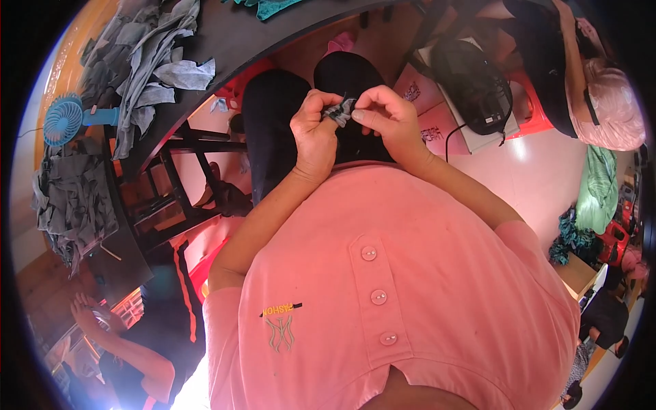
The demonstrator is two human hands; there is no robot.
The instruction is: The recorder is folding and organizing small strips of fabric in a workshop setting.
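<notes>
While both hands meet above the lap, a small grey fabric piece [339, 111] is pinched between them at about 12 o'clock in the head view. Left hand [316, 130] fingers are clamped on its left end; right hand [384, 113] fingers are closed on its right end. Grip is best kept near the edges, tension even. Grey fabric scraps [147, 68] are piled at 10 o'clock beside a blue handheld fan [65, 119].
</notes>
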